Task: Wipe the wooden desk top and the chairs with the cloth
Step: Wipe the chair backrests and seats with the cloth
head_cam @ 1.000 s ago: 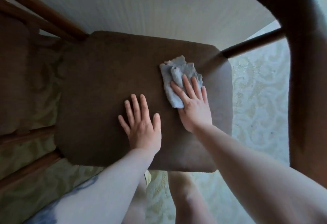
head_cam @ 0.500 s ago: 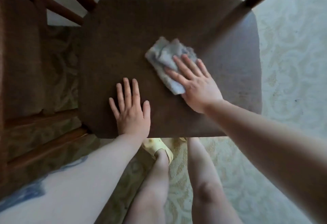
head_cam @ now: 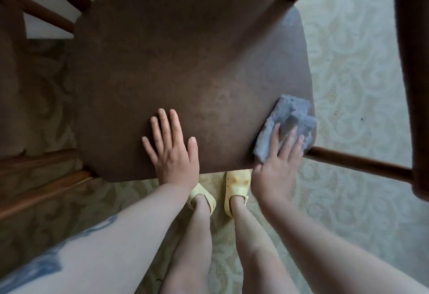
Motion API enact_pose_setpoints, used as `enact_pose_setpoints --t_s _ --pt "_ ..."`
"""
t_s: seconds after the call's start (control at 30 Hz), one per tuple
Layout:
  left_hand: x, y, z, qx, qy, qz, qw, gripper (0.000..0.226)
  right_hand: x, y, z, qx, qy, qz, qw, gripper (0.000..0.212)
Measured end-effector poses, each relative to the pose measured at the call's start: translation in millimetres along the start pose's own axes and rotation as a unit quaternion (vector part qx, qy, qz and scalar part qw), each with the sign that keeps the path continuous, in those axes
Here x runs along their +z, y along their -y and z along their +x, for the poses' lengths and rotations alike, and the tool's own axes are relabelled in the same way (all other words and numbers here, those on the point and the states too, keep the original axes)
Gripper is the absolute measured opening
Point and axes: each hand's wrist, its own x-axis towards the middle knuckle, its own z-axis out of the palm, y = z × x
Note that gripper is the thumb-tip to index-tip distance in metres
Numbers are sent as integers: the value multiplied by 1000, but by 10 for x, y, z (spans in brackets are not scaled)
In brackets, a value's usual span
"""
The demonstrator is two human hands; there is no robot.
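A brown upholstered chair seat fills the middle of the head view, seen from straight above. A crumpled grey-blue cloth lies on the seat's near right corner, partly over the edge. My right hand presses on the cloth with straight fingers. My left hand rests flat on the seat near its front edge, fingers spread, holding nothing.
Dark wooden chair rails run out from the seat's right corner and across the top corners. A second brown chair stands at the left. A pale patterned carpet covers the floor. My feet in yellow sandals stand just below the seat's front edge.
My right hand has dragged the cloth from the middle of the seat to its near right corner. The left hand stays flat near the front edge. The view has tilted down to my feet.
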Motion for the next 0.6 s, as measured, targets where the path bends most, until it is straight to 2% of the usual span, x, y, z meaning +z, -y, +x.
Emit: enact_pose_setpoints --t_s 0.03,0.07,0.1,0.13,0.17,0.2,0.23,0.27,0.3,0.33,0.43,0.5,0.53,0.57,0.6 --pt "25 -59 -13 3 -1 1 1000 71 60 49 -183 -81 12 4 997 88" --pt "53 -115 -33 3 2 3 1000 71 106 113 -302 -201 40 21 979 79" --pt "80 -163 -56 -5 4 4 1000 71 122 152 -304 -319 59 23 946 70" --pt "99 -201 -72 -18 2 4 1000 70 121 153 -181 -394 62 17 917 65" --pt "110 -230 -75 -27 0 5 1000 70 89 119 -32 -409 56 5 911 65" --pt "114 -262 -76 -20 3 9 1000 70 76 11 104 -351 39 -1 936 68" --pt "120 -292 -83 1 9 13 1000 70 48 -131 193 -226 21 27 974 74" --pt "135 -313 -97 24 13 16 1000 70 14 -251 189 -84 -3 69 994 80" --pt "162 -343 -106 36 10 17 999 70 -27 -271 95 20 -11 89 996 85" --pt "200 -381 -113 36 5 14 999 70 -36 -196 -48 45 -6 94 995 86" --pt "313 -500 -158 13 -7 32 999 72 17 159 -218 -170 39 88 981 66" --pt "315 -564 -129 12 -14 40 999 73 -50 252 236 -259 49 84 961 61" --pt "293 -586 -87 22 -10 40 999 72 -107 233 527 -271 47 57 960 63" --pt "262 -602 -37 36 -1 42 998 72 -162 171 801 -239 39 35 970 67" --pt "234 -613 14 45 6 44 998 70 -211 63 1033 -164 26 36 985 72"
